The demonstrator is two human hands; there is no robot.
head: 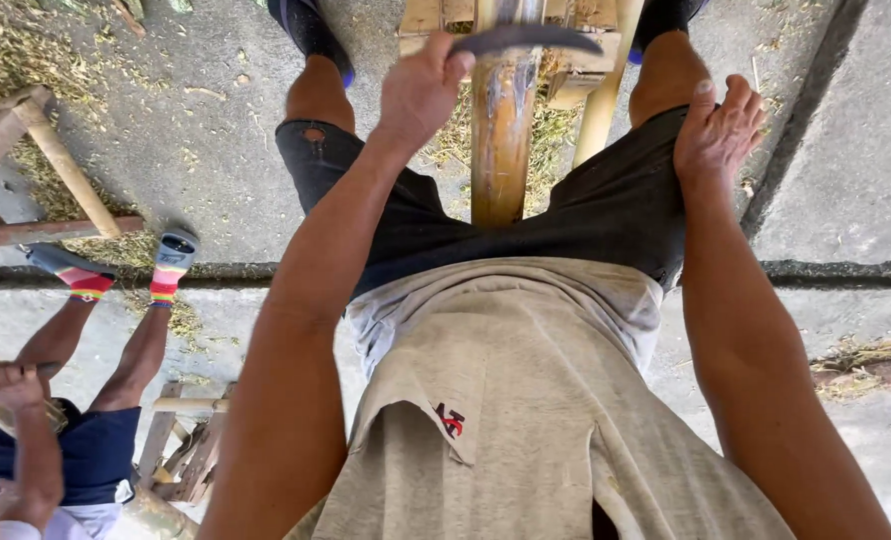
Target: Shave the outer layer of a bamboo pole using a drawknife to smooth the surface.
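Nearest the camera is the person's grey shirt (526, 400), with dark shorts (526, 225) beyond it and both bare arms reaching forward over the thighs. The right hand (718, 130) lies flat on the right knee, fingers spread and loose, holding nothing. The left hand (423, 88) is raised above the left thigh and closed in a fist around one end of a dark curved blade (531, 40); the blade runs out to the right of the fist and crosses over the top of a bamboo pole (503, 135). Whether the blade actually touches the pole or hovers just above it is hard to tell from this angle. The pole stands between the knees, running away from the lap toward a wooden frame (576, 50) at the top edge, with a thinner pale stick (606, 100) slanting just beside it on the right. Shavings (546, 140) litter the concrete floor (216, 150) around the pole's base. Off to the left, another person sits with striped socks (131, 275) and blue shorts (91, 450), one hand (8, 385) gripping a piece of bamboo, near a low wooden stool (181, 450).
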